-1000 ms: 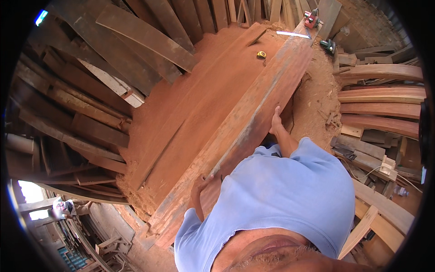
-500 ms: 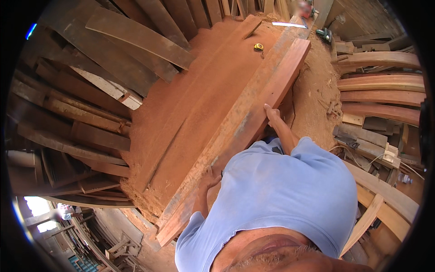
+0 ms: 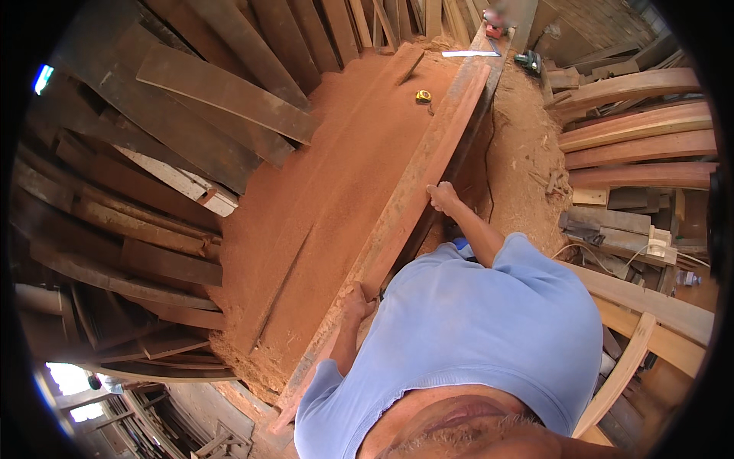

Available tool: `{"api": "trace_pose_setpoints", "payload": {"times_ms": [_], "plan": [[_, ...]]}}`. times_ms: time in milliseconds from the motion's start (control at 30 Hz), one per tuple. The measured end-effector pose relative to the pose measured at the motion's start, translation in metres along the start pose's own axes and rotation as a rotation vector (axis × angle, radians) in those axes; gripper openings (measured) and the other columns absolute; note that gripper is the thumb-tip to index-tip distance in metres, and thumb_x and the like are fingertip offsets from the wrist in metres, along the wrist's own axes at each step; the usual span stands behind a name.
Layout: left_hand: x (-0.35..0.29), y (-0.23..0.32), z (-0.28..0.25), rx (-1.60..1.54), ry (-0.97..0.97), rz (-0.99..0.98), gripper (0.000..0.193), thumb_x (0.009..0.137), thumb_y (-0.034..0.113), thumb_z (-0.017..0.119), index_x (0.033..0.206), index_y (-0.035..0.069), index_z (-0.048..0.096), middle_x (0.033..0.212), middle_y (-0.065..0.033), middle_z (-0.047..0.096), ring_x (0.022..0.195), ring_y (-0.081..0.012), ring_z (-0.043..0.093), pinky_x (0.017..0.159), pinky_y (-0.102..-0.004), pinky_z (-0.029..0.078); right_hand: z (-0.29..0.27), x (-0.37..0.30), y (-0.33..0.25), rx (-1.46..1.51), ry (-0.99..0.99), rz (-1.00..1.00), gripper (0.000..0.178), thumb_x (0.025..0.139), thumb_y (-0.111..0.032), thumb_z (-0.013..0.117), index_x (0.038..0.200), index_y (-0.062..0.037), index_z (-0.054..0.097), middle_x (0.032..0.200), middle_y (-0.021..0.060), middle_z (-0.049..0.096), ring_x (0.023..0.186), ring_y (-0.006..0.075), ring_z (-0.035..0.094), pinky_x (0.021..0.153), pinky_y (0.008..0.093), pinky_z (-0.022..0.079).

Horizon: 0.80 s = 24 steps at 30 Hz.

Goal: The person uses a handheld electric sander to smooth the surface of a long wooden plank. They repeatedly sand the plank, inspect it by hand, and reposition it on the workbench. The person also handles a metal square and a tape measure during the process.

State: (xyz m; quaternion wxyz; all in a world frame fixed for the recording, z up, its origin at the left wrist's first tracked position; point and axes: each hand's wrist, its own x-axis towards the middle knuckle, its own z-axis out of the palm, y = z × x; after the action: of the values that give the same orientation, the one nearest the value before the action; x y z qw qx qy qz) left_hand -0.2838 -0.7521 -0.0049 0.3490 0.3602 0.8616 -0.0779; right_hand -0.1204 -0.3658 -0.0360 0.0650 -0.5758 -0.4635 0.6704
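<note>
A long reddish wooden plank (image 3: 413,214) lies slantwise before me, from the lower left to the upper right, along a weathered beam (image 3: 484,47). My left hand (image 3: 356,304) is closed on the plank's near edge toward its lower end. Farther up the same edge, my right hand (image 3: 442,197) grips it with curled fingers. The undersides of both grips are hidden. Beyond the plank spreads a broad bed of red-brown sawdust (image 3: 306,206), with a yellow tape measure (image 3: 423,96) on it.
At the beam's far end are a metal square (image 3: 470,53) and a red power tool (image 3: 495,29); a dark green tool (image 3: 527,60) sits beside it. Boards (image 3: 225,92) lean along the left and back. Curved timbers (image 3: 634,157) are stacked at right. A dark cord (image 3: 490,153) runs near the beam.
The plank has turned in my hands: its broad face looks narrower, and more dark space shows along its near side. Both hands turned with it, and the view shifted slightly.
</note>
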Motion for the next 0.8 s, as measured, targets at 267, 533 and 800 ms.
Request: {"api": "trace_pose_setpoints", "payload": {"times_ms": [267,533,800], "plan": [[0.021,0.007,-0.013,-0.197,-0.054,0.109,0.096,0.078,0.049,0.078,0.148,0.001,0.033,0.13,-0.0291,0.063,0.126,-0.0425,0.059,0.108,-0.0481,0.045,-0.065,0.0,0.065,-0.118,-0.046,0.073,0.038,0.096,-0.033,0.062,0.069,-0.0071,0.056,0.062,0.0048,0.055,0.051,0.0146,0.052,0.042,0.0351,0.037],[0.117,0.183,-0.084,-0.414,0.178,0.258,0.106,0.08,0.046,0.079,0.156,0.001,0.021,0.145,-0.0321,0.049,0.136,-0.0437,0.049,0.112,-0.0507,0.041,-0.14,0.014,0.089,-0.498,0.08,-0.054,0.044,0.09,-0.034,0.059,0.08,0.0071,0.072,0.073,0.0239,0.069,0.069,0.0336,0.07,0.062,0.0442,0.056],[0.19,0.314,-0.067,-0.171,0.287,0.275,0.091,0.078,0.039,0.078,0.149,0.001,0.035,0.141,-0.0295,0.053,0.131,-0.0439,0.051,0.111,-0.0498,0.043,-0.295,0.034,0.131,-0.251,0.066,0.119,0.033,0.094,-0.028,0.062,0.071,-0.0041,0.064,0.063,0.0085,0.062,0.049,0.0196,0.055,0.043,0.0374,0.042]]}}
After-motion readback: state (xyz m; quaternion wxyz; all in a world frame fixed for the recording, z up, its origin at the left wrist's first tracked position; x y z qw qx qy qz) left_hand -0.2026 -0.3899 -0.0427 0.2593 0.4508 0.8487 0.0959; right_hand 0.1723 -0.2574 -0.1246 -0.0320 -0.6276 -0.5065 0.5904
